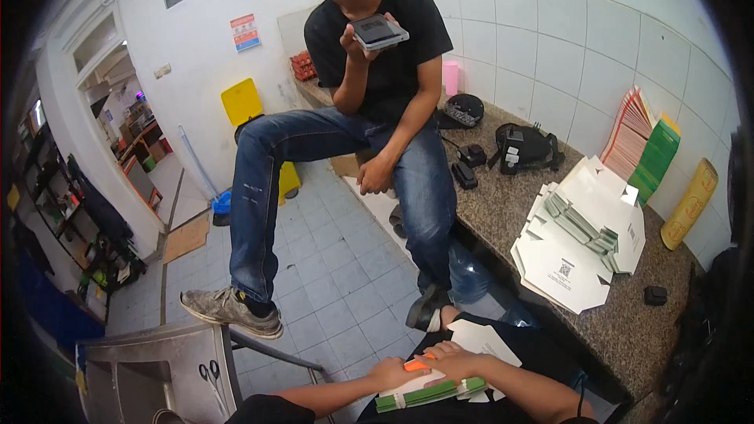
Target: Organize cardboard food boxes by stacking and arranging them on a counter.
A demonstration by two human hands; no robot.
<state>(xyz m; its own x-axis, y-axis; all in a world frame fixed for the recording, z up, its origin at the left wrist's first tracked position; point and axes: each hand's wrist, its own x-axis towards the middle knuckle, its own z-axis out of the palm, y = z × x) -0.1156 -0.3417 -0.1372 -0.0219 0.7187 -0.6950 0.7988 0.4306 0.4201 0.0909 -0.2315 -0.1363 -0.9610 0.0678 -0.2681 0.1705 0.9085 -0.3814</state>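
My left hand [390, 374] and my right hand [452, 360] meet over my lap. Between their fingers shows a small orange object [418, 363]; its kind is unclear, and fingers hide part of it. My left fingers close around its near side, while my right hand lies across it and over a white cardboard sheet [483, 343]. Nearer to me, a bundle of green-edged folded card [433, 393] rests on my lap, with pale bands around it. How tightly my right fingers grip cannot be seen.
A granite counter [642, 330] on the right holds stacked white cardboard blanks [580, 241], a yellow roll [689, 203], a black cap [462, 111] and camera gear [518, 147]. Opposite, a seated person [377, 70] holds a phone. Scissors [213, 386] lie on a steel sink [159, 344].
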